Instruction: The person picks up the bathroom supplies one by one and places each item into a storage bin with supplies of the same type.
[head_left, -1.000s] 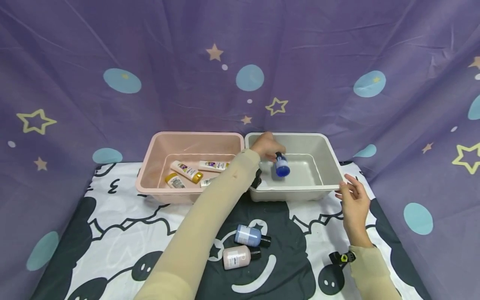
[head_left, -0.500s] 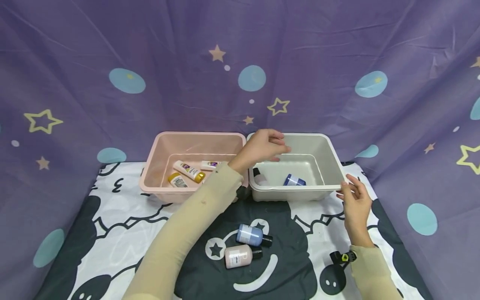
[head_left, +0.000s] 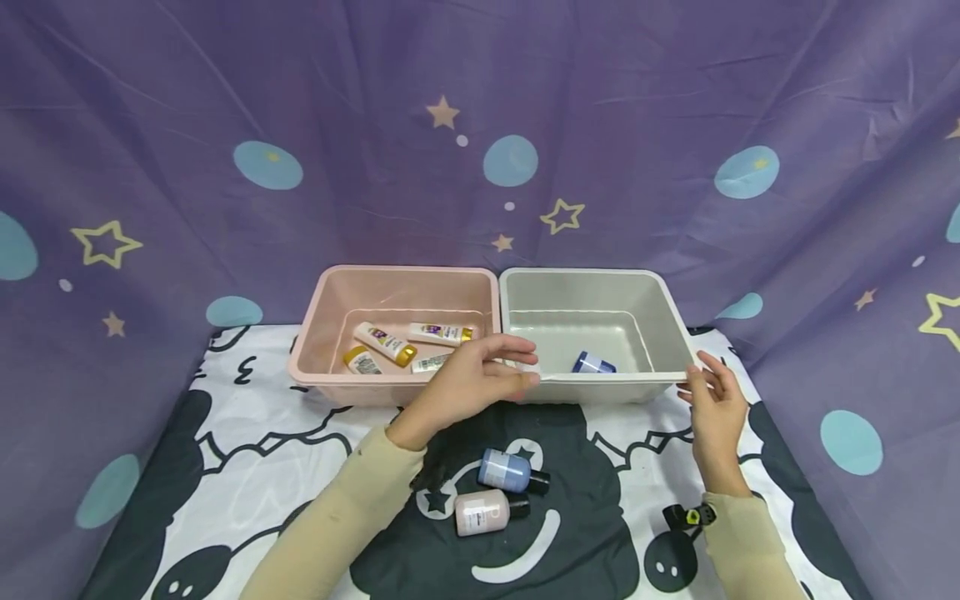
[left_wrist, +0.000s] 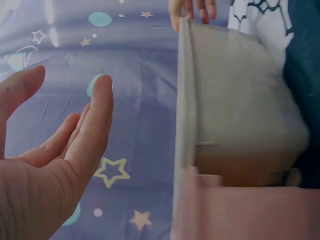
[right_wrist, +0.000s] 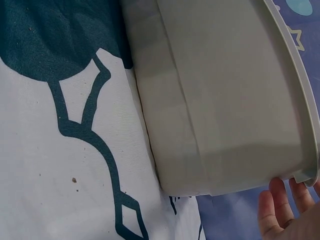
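Note:
My left hand [head_left: 480, 375] hovers over the front rims where the two bins meet, its fingers extended with nothing between them. The left wrist view shows its thumb and fingers [left_wrist: 95, 120] spread apart. Inside the light grey bin [head_left: 600, 287] lies a blue bottle [head_left: 594, 363], partly hidden by the front wall. My right hand [head_left: 716, 417] holds the grey bin's front right corner, fingertips [right_wrist: 280, 192] just under the rim. On the cloth in front lie a light blue bottle [head_left: 510, 472] and a pale pink bottle [head_left: 482, 512], both with black caps.
The pink bin [head_left: 405, 287] stands against the grey one and holds several white tubes [head_left: 378, 337], some with gold caps showing. A black-and-white patterned cloth [head_left: 277, 450] covers the table. A purple curtain [head_left: 375, 192] hangs right behind the bins.
My left hand has let go of the blue bottle inside the grey bin and moved back toward me and left, over the front rims. The right hand has stayed at the bin's corner.

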